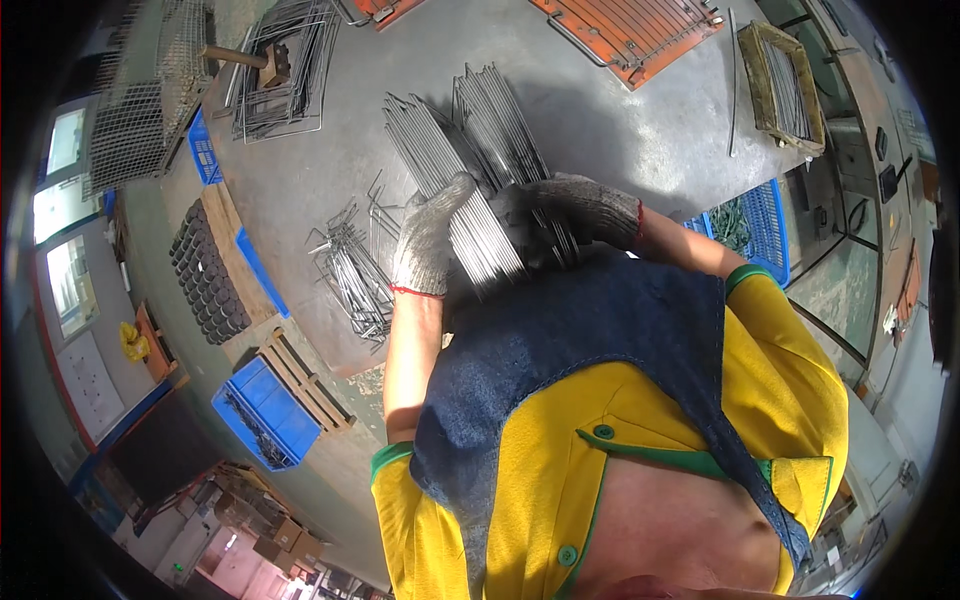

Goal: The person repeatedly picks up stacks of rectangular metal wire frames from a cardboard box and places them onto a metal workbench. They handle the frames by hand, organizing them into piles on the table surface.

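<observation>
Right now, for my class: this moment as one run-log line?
left gloved hand: touching left wire bundle; right gloved hand: touching right wire bundle; surface: grey table

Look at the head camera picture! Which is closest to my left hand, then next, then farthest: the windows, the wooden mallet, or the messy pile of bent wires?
From your left hand:
1. Pile of bent wires: just left of it, on the table.
2. Wooden mallet: farther up and left, on wire frames.
3. Windows: far left, beyond the table.
</observation>
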`<state>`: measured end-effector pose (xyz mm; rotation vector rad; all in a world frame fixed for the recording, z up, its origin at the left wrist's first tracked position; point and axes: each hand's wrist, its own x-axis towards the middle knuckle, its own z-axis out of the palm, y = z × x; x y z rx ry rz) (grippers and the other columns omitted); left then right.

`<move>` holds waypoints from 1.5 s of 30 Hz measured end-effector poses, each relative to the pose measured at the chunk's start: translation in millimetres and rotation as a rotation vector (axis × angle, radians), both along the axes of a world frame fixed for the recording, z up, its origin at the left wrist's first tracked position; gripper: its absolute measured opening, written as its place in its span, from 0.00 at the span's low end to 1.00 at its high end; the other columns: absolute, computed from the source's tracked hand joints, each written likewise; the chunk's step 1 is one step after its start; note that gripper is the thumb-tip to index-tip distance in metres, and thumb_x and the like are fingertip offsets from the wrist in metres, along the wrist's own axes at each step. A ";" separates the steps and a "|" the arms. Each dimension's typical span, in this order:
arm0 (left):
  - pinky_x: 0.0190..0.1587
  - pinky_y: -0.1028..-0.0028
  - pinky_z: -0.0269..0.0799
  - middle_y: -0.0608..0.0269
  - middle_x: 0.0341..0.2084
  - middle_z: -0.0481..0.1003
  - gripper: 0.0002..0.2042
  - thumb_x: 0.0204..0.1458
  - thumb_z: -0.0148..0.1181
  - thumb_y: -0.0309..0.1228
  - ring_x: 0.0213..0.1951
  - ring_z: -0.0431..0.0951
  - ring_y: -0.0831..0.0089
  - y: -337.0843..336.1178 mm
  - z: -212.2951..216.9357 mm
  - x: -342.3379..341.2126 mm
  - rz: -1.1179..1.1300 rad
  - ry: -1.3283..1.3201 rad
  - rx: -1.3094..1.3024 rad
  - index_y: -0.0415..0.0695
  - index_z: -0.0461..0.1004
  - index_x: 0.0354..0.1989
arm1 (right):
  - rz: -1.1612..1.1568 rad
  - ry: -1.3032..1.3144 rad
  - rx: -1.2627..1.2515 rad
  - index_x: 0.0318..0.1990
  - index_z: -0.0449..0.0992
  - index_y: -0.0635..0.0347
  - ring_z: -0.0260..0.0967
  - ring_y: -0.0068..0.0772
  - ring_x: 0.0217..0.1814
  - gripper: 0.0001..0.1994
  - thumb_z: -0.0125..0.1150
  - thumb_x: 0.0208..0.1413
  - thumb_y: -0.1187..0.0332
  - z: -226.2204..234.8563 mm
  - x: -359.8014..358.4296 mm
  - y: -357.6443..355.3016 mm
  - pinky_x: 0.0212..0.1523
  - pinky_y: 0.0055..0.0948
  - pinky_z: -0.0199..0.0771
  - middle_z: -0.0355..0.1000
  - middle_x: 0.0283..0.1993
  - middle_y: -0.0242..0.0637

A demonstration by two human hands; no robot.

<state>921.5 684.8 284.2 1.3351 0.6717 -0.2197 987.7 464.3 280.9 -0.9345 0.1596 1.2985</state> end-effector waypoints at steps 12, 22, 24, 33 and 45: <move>0.68 0.68 0.50 0.56 0.52 0.75 0.19 0.60 0.52 0.34 0.58 0.71 0.68 -4.5 2.4 1.2 -0.059 0.033 0.081 0.33 0.72 0.54 | -0.046 0.038 -0.001 0.40 0.78 0.61 0.74 0.27 0.25 0.15 0.64 0.56 0.57 -2.1 -2.5 5.1 0.26 0.24 0.78 0.76 0.28 0.36; 0.64 0.68 0.56 0.53 0.48 0.77 0.17 0.57 0.55 0.32 0.54 0.73 0.67 11.8 -22.4 -7.4 -0.085 -0.101 -0.129 0.33 0.73 0.51 | 0.149 -0.226 -0.264 0.38 0.78 0.63 0.73 0.26 0.27 0.21 0.61 0.56 0.50 20.8 10.2 -4.7 0.29 0.24 0.76 0.75 0.27 0.36; 0.56 0.68 0.65 0.52 0.43 0.78 0.16 0.55 0.59 0.30 0.47 0.76 0.66 15.5 -29.0 -8.8 -0.060 -0.117 -0.080 0.32 0.73 0.49 | 0.085 -0.164 -0.002 0.40 0.77 0.63 0.75 0.27 0.28 0.19 0.60 0.57 0.53 17.5 8.0 -6.6 0.30 0.26 0.78 0.75 0.29 0.36; 0.50 0.68 0.73 0.43 0.44 0.75 0.40 0.44 0.71 0.33 0.48 0.77 0.62 -3.0 17.8 3.1 0.111 0.101 0.065 0.22 0.55 0.59 | 0.194 -0.115 -0.131 0.45 0.78 0.61 0.75 0.27 0.34 0.22 0.61 0.55 0.49 29.5 7.3 5.1 0.36 0.24 0.77 0.77 0.33 0.37; 0.51 0.70 0.72 0.53 0.39 0.79 0.21 0.52 0.64 0.30 0.44 0.79 0.66 8.8 -8.5 -5.7 0.107 -0.027 -0.123 0.29 0.70 0.51 | 0.076 -0.012 -0.001 0.48 0.74 0.66 0.77 0.33 0.36 0.18 0.61 0.57 0.61 -10.5 5.2 3.8 0.37 0.29 0.80 0.77 0.38 0.42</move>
